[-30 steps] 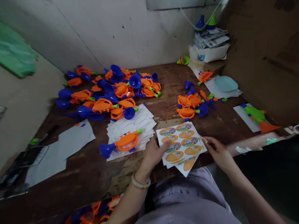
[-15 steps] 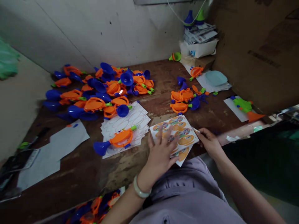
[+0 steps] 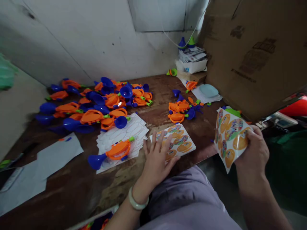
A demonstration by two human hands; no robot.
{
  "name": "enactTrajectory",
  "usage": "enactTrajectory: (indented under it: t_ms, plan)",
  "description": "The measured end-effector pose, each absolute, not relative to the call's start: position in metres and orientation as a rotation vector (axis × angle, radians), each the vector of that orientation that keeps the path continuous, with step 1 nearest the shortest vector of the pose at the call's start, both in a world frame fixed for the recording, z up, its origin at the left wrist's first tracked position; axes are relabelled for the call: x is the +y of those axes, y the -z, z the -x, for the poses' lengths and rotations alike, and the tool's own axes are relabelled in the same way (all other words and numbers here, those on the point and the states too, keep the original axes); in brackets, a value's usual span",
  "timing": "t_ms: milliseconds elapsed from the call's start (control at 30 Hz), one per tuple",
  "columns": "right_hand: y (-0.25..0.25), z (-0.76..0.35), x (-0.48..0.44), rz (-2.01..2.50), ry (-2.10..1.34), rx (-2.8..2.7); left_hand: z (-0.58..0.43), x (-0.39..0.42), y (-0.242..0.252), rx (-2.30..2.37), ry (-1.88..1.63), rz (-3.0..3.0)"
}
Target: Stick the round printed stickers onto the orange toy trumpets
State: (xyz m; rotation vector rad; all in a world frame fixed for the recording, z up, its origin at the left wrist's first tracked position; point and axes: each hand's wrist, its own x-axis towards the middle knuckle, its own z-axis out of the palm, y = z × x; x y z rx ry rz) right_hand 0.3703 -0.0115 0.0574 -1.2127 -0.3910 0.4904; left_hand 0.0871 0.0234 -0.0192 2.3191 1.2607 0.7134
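Wooden table [image 3: 69, 182], plastic toy horns [image 3: 92, 117]

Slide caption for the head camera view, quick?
Right hand holds up a sheet of oval orange stickers; left hand rests on a matching sheet on the worn wooden table.

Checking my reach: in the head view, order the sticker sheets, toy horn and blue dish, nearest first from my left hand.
1. Sticker sheets: under the left hand.
2. Orange-and-blue toy horn: leftward, on white sheets.
3. Pale blue dish: far ahead, rightward.
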Motion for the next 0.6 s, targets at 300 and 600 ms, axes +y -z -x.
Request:
enactTrajectory:
  t_ms: [300, 600]
  plan:
    - [-0.085, -0.286, 0.019, 1.189, -1.520, -0.359, -0.091, 0.028, -0.030, 0.660, -0.996, -1.046]
    - [-0.040, -0.263, 0.024, 1.017, -1.325, -1.298, -0.047, 0.004, -0.034, 1.161, -1.382, -1.237]
